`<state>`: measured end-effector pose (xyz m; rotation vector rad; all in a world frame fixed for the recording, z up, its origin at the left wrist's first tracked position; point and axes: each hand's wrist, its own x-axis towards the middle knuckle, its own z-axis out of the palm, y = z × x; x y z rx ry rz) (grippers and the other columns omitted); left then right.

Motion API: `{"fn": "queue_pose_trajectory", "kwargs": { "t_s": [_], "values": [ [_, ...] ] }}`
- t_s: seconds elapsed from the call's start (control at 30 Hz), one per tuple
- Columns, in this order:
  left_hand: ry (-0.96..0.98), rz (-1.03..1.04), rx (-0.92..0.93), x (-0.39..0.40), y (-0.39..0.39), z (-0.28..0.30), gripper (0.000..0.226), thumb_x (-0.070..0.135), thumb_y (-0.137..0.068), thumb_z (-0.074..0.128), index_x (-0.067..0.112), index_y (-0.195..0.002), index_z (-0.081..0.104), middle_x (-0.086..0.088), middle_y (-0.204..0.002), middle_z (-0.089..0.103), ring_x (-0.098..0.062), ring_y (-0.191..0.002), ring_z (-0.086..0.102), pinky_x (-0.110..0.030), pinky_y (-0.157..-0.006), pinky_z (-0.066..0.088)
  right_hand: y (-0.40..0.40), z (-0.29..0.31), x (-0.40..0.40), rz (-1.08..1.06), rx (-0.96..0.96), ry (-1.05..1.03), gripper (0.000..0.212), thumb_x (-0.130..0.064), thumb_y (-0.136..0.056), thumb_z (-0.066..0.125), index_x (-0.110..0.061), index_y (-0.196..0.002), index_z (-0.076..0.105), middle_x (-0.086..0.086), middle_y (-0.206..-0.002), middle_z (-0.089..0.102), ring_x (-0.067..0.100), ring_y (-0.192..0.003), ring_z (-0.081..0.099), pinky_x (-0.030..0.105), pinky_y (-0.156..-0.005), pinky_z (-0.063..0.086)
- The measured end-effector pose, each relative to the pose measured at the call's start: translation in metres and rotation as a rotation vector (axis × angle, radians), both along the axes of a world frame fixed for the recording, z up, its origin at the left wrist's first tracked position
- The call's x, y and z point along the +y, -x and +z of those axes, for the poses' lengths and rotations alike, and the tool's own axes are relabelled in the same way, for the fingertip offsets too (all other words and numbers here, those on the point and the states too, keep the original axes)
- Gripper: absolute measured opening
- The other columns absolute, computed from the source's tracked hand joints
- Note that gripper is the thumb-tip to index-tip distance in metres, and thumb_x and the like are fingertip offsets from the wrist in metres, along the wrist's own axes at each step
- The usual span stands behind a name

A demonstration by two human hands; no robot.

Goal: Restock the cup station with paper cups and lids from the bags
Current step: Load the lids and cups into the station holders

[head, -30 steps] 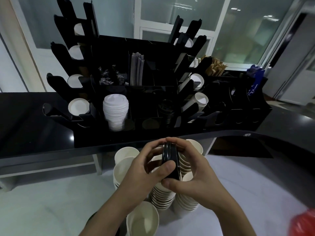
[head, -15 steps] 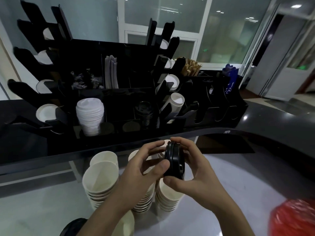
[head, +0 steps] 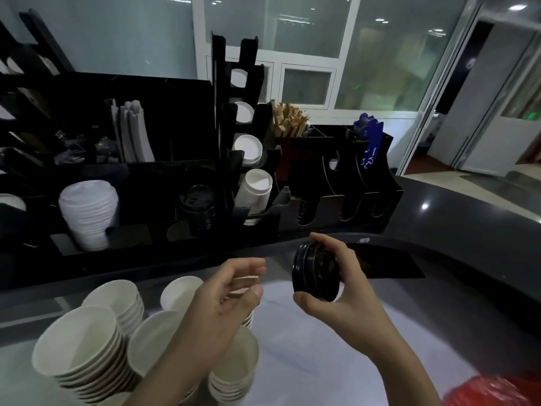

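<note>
My right hand (head: pixel 345 300) grips a short stack of black lids (head: pixel 314 272) on edge, just in front of the black counter. My left hand (head: pixel 231 291) hovers beside it, fingers apart and empty, above stacks of white paper cups (head: pixel 85 350) standing low at the left. The black cup station (head: pixel 187 142) spans the counter behind. It holds a white lid stack (head: pixel 89 212), a black lid stack (head: pixel 199 210) and white cups lying in angled slots (head: pixel 254 190).
Wrapped straws (head: pixel 131 130) and wooden stirrers (head: pixel 288 118) stand in the station's upper bins. Curved slots (head: pixel 330 208) at the station's right end look vacant. A blue packet (head: pixel 370 142) sits at the far right. A red bag (head: pixel 491 391) lies at the bottom right.
My left hand has let go of the black lids and drawn away to the left. My right hand carried the lids to the right, and the view turned right.
</note>
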<state>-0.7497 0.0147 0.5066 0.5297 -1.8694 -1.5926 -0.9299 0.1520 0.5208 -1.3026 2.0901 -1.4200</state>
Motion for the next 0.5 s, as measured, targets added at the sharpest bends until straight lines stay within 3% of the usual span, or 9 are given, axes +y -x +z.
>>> {"fn": "queue_pose_trajectory", "kwargs": {
  "t_s": [0.23, 0.4, 0.5],
  "values": [
    [0.043, 0.048, -0.015, 0.007, 0.040, -0.004, 0.027, 0.031, -0.087, 0.063, 0.047, -0.108, 0.069, 0.009, -0.120, 0.071, -0.009, -0.118, 0.064, -0.037, -0.094, 0.058, 0.064, -0.001, 0.002, -0.045, 0.065, 0.003, 0.083, -0.023, -0.073, 0.089, -0.057, -0.131, 0.041, -0.025, -0.128, 0.043, -0.008, -0.117, 0.050, 0.010, -0.088, 0.047],
    [0.065, 0.085, -0.041, 0.006, 0.060, -0.001, 0.028, 0.031, -0.087, 0.063, 0.047, -0.109, 0.069, 0.011, -0.120, 0.071, -0.009, -0.120, 0.063, -0.041, -0.097, 0.056, 0.108, 0.019, -0.019, -0.032, 0.145, 0.003, 0.083, -0.026, -0.074, 0.088, -0.052, -0.137, 0.041, -0.020, -0.130, 0.041, -0.003, -0.121, 0.049, 0.011, -0.091, 0.043],
    [0.092, 0.106, -0.083, 0.003, 0.071, -0.001, 0.027, 0.025, -0.093, 0.068, 0.048, -0.108, 0.068, 0.014, -0.120, 0.071, -0.008, -0.117, 0.064, -0.038, -0.097, 0.056, 0.132, 0.035, -0.040, -0.032, 0.228, -0.006, 0.084, -0.031, -0.073, 0.088, -0.053, -0.138, 0.038, -0.015, -0.135, 0.039, 0.014, -0.126, 0.049, 0.031, -0.104, 0.047]
  ]
}}
